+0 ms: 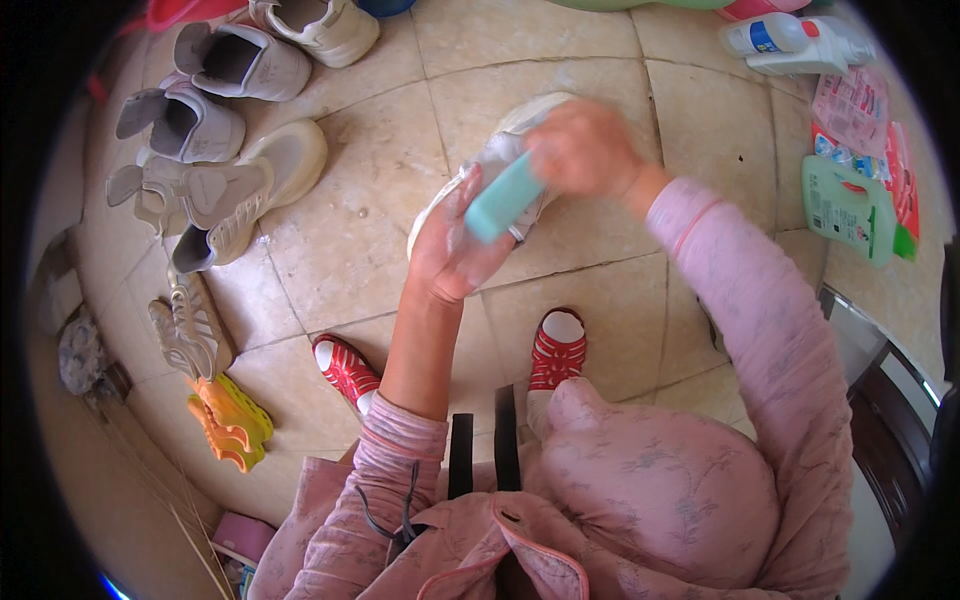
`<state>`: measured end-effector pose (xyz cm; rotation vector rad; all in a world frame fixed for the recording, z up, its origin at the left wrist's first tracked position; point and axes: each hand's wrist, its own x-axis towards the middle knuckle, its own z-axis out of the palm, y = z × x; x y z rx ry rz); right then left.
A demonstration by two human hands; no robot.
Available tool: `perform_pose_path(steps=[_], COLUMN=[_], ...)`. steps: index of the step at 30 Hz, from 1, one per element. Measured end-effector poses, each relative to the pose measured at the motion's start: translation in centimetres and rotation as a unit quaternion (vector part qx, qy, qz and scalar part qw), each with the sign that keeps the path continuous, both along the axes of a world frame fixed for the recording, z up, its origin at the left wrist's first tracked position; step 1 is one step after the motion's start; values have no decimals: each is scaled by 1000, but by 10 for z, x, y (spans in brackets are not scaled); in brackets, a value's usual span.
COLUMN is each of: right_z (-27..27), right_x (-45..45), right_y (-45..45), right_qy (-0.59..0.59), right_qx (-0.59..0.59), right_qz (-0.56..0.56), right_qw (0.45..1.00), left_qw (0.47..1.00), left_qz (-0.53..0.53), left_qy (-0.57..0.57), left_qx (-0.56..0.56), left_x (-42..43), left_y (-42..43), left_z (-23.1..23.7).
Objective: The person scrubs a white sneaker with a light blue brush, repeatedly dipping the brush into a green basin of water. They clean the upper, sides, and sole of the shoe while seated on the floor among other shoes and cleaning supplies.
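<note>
A white sneaker (534,112), its toe pointing up and right, is held off to the front of me over the tiled floor. My left hand (465,251) grips its heel end, thumb raised along the near side. Whitish wetness, perhaps suds, shows on that thumb and palm. In my right hand (581,146), blurred by motion, is a teal block-shaped object (504,199), whose exact kind I cannot tell. Its free end lies across the shoe opening, close to the left palm. Both hands cover much of the shoe's middle.
Several pale sneakers (259,67) line the left, with beige shoes (191,322) and orange-yellow shoes (229,424) nearer. On the right lie a green jug (847,206), white bottles (795,41) and plastic packets (851,112). My red shoes (559,352) stand on the tiles (360,210).
</note>
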<state>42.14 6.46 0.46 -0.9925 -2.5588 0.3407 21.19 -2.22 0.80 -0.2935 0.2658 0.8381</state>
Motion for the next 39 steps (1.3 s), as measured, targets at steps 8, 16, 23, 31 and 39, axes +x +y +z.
perform_pose_path(steps=[8, 16, 23, 31, 39], right_z=[3, 0, 5, 10, 4], right_x=[5, 10, -8, -11, 4], right_y=[5, 14, 1, -1, -2], right_qy=[-85, -31, 8, 30, 32], right_qx=[-16, -55, -40, -25, -30], right_qz=[-47, -148, -35, 35, 21], right_qw=[995, 987, 999, 999, 999], left_qw=[994, 993, 995, 993, 997], left_qz=[18, 34, 42, 28, 26], left_qy=[103, 108, -78, 89, -57], left_qx=[-29, -17, 55, -72, -53], left_x=[-2, -2, -5, 2, -2], left_y=[-2, -6, -3, -3, -1], left_z=[0, -4, -4, 3, -7])
